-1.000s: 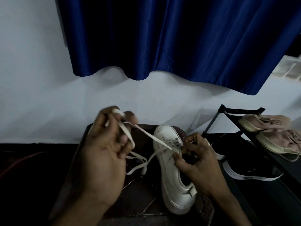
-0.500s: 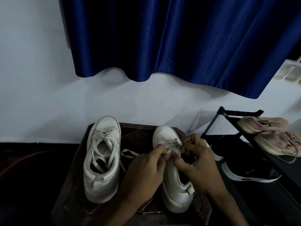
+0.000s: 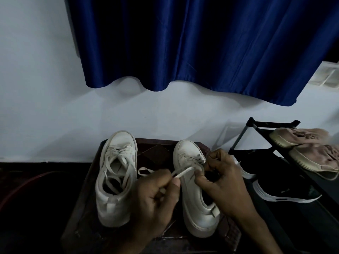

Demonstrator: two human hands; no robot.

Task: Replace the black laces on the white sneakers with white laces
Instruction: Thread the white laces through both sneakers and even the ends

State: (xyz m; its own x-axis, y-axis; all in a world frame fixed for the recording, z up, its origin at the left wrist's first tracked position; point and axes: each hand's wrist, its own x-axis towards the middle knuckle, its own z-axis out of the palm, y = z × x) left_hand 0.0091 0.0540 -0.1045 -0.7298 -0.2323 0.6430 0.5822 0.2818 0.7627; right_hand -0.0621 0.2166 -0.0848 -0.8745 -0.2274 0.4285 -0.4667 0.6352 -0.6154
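Two white sneakers stand toes away from me on a dark wooden stool (image 3: 152,147). The left sneaker (image 3: 117,176) carries white laces, loosely threaded. The right sneaker (image 3: 194,198) has a white lace (image 3: 183,172) running through its upper eyelets. My left hand (image 3: 156,198) pinches this lace between thumb and forefinger and holds it taut to the left of the shoe. My right hand (image 3: 220,180) grips the right sneaker's upper at the eyelets, thumb on the lace. A loose loop of lace (image 3: 144,170) lies between the shoes.
A black shoe rack (image 3: 271,143) stands at the right with two pink sneakers (image 3: 311,149) on top and a black shoe (image 3: 286,193) with a white sole below. A blue curtain (image 3: 201,43) hangs on the white wall behind. The floor is dark.
My left hand dropped from high at the left to the right sneaker's eyelets, then drew the lace out leftward. The left sneaker came into view. My right hand stayed on the shoe.
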